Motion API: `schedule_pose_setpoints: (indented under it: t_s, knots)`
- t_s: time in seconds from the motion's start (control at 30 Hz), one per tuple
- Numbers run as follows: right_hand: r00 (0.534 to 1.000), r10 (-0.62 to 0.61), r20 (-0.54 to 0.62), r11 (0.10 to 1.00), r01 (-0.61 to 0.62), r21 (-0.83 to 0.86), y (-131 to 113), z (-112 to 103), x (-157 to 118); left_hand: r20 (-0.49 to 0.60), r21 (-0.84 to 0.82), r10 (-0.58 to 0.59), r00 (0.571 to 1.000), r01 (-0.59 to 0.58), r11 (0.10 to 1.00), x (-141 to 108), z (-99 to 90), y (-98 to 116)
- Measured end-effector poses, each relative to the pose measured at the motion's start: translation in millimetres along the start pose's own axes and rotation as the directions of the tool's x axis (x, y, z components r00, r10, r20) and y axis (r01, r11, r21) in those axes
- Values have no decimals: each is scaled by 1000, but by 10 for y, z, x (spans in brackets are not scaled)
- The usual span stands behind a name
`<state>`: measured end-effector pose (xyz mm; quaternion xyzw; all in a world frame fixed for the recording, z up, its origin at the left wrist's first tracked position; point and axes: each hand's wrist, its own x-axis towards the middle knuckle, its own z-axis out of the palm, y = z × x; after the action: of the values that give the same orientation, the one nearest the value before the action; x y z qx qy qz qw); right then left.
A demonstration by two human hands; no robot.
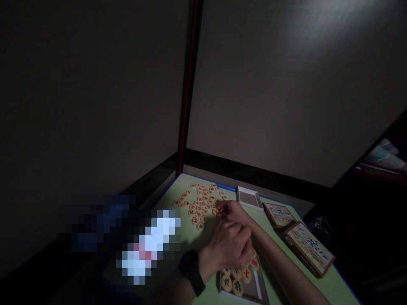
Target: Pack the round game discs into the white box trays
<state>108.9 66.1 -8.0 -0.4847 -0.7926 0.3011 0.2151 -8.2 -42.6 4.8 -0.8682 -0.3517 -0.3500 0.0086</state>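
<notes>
Round wooden xiangqi pieces (pixel 203 201) with red and black characters lie in a loose spread on the pale green table. My right hand (pixel 233 210) reaches to the right edge of this spread, its fingers curled down against the pieces; what sits between the fingertips is hidden. Nearer to me, my left hand (pixel 233 243), below a black wristwatch (pixel 190 267), is closed above an open box (pixel 259 292). Several xiangqi pieces (pixel 237 287) lie in rows in that box. The left fingers point away from view, so anything in them cannot be seen.
A shallow white box (pixel 249 198) stands at the table's far edge. Two printed box parts (pixel 308 245) with dark lettering lie on the right side. Walls meet behind the table (pixel 168 197). A bright blurred patch (pixel 152 241) is at the left.
</notes>
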Motion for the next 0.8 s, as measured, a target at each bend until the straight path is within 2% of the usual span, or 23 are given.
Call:
schedule_pose_setpoints:
  t_s: [0.2,0.4,0.47,0.53,0.7,0.8]
  knots:
    - [999,-9,-34,997,11,79,-20,39,9,-60,27,30,998,-29,999,-4,27,11]
    - [997,-34,-67,998,38,54,-8,-26,7,-165,37,51,985,-45,998,-9,18,34]
    - [996,-84,-24,996,85,17,-52,-29,3,-225,41,59,972,-51,998,-13,34,48]
    - [984,-163,74,986,164,-18,-125,-10,4,-281,41,91,955,-83,996,-17,57,59]
    - [896,-380,232,908,409,-92,-291,115,82,-337,46,195,921,-190,981,-22,78,77]
    - [869,-401,291,885,449,-122,-277,218,155,-372,47,193,908,-189,981,-13,53,86]
